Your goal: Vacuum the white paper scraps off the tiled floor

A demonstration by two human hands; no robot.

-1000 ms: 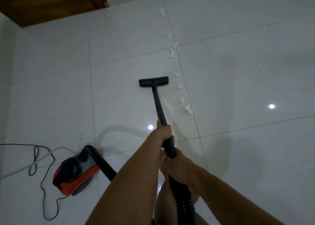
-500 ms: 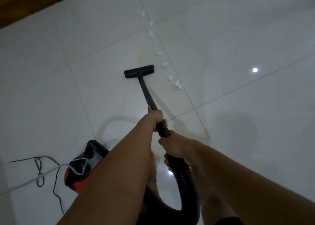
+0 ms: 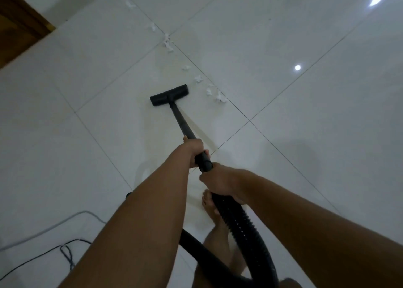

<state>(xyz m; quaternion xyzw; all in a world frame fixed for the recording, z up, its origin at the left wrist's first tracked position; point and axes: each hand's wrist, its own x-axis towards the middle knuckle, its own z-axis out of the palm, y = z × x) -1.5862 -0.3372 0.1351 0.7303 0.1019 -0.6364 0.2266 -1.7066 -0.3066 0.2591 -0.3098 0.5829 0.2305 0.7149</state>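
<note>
Both hands hold a black vacuum wand (image 3: pixel 181 122). My left hand (image 3: pixel 193 149) grips the tube higher up, and my right hand (image 3: pixel 220 182) clasps it where the ribbed hose (image 3: pixel 242 224) begins. The flat floor nozzle (image 3: pixel 169 94) rests on the white tiled floor (image 3: pixel 305 135). Several white paper scraps lie in a line along a grout joint, from the nearest scraps (image 3: pixel 219 97) just right of the nozzle to a clump (image 3: pixel 168 44) farther away. The nozzle touches none of them.
A wooden door (image 3: pixel 15 26) fills the top left corner. A grey cord (image 3: pixel 65 221) and a black cable (image 3: pixel 67 255) trail across the floor at lower left. My bare foot (image 3: pixel 210 207) stands under the hose. Ceiling lights glare on the tiles at right.
The view has swung and tilted, so the red vacuum body has dropped out of sight behind my left arm. The nozzle sits a little closer to the nearest scraps.
</note>
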